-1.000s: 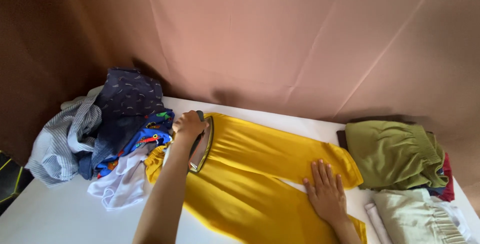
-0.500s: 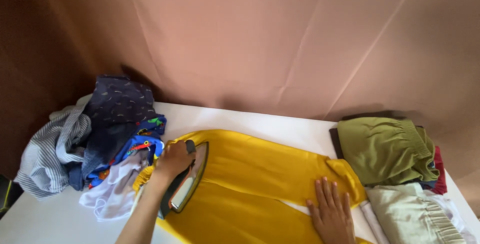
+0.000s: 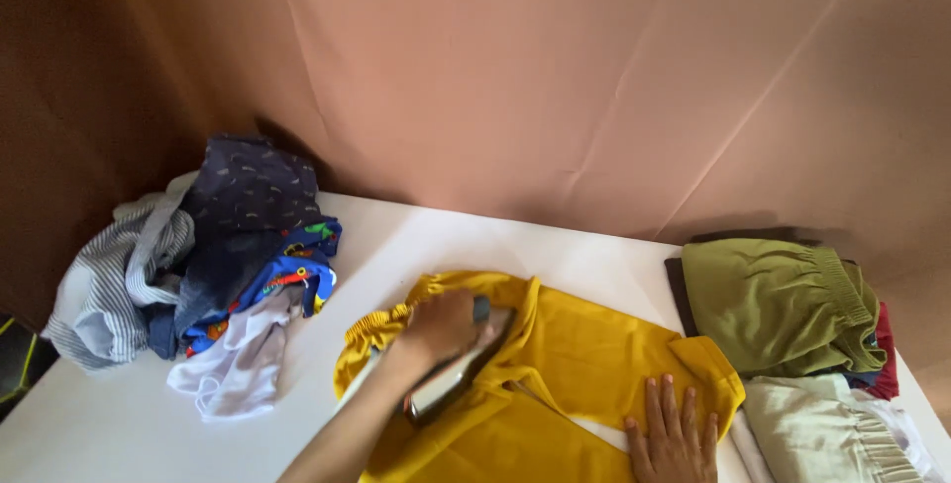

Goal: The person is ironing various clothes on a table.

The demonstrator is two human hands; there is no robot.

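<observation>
The white counter point(image 3: 129, 424) is being used as an ironing surface, backed along its far edge by a brown sheet of wall covering point(image 3: 555, 77). Ironing is judged to be the step in hand: the yellow garment point(image 3: 584, 364) is being pressed where it lies spread toward the counter's near edge, right of the middle, its gathered waistband bunched up at the left end.

At the counter's far left corner, a loose heap of unpressed clothes point(image 3: 198, 255) is being left in a jumble, striped, dark blue and printed pieces with a white one trailing out. Against the right edge, a folded stack point(image 3: 783, 305) is being kept, an olive piece on top and pale ones nearer. Both piles are lying near the garment's ends, so room for spreading it is being limited.

The iron point(image 3: 461, 369) is being gripped by the left hand point(image 3: 441, 324), fingers closed round its handle, the soleplate tilted against the yellow cloth. The right hand point(image 3: 679, 433) is being laid open and flat on the cloth near the counter's near edge, holding it taut. The next pass is judged to call for the bunched waistband being smoothed first.
</observation>
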